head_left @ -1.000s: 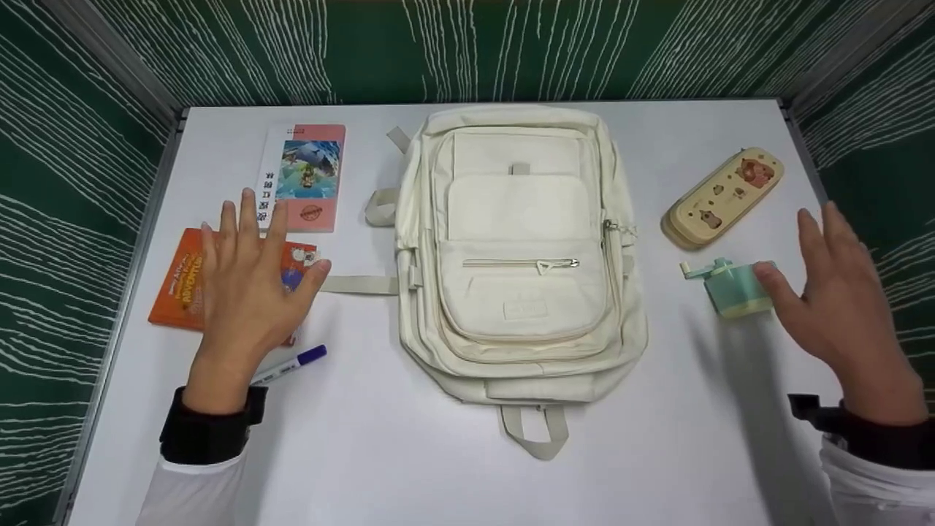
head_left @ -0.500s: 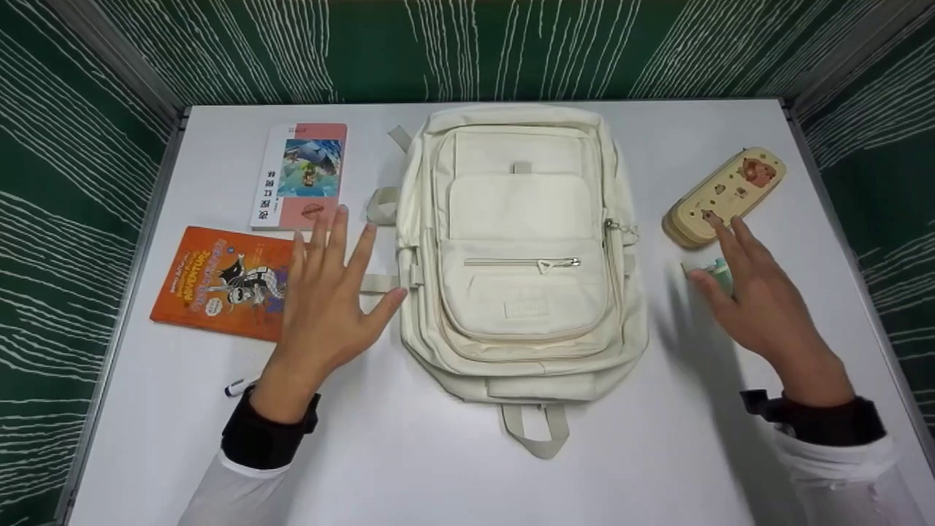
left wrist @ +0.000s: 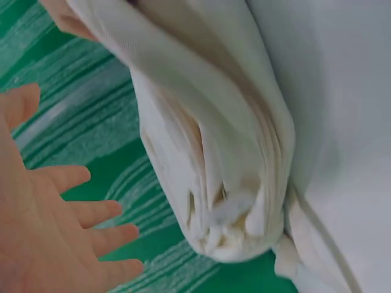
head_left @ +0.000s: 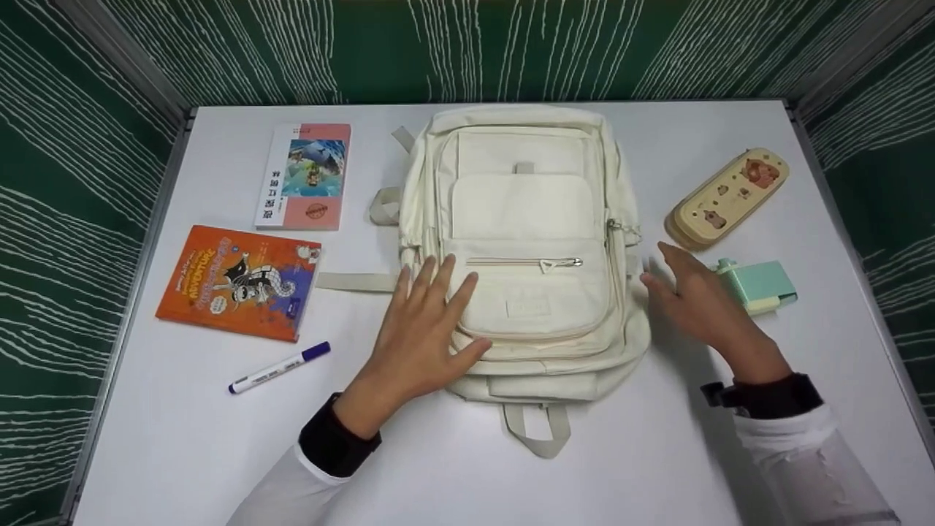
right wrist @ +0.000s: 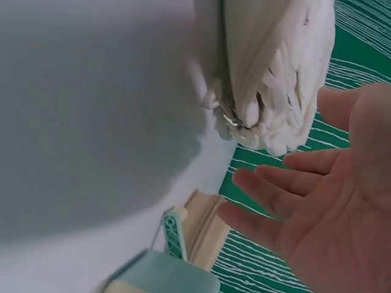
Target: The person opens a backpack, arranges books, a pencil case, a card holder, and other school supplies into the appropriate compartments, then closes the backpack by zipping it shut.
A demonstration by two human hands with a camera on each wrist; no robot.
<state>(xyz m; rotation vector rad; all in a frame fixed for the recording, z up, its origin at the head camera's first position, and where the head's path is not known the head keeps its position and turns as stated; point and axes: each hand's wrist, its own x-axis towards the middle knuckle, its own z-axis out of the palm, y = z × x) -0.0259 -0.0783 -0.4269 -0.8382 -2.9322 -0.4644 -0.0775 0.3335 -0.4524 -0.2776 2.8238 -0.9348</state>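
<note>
A cream backpack (head_left: 526, 212) lies flat in the middle of the white table, its front pocket zipper facing up. My left hand (head_left: 424, 336), fingers spread, hovers over the bag's lower left side in the head view. In the left wrist view that hand (left wrist: 61, 232) is apart from the bag's side (left wrist: 214, 140). My right hand (head_left: 705, 303) is beside the bag's right edge with nothing in it. The right wrist view has its fingers (right wrist: 269, 189) extended below the bag. Close behind this hand sits a mint-green pencil sharpener (head_left: 760, 283), partly covered by it.
On the left lie a pink-and-white book (head_left: 314, 175), an orange book (head_left: 237, 281) and a white marker (head_left: 280, 367) with purple cap. A cream pencil case (head_left: 727, 197) lies at the back right. Grey straps (head_left: 358, 282) stick out from the bag. Green walls (head_left: 482, 51) stand behind the table.
Both hands have moved inward to the backpack. The left came across from over the orange book, uncovering it and the marker; the right came left past the pencil sharpener.
</note>
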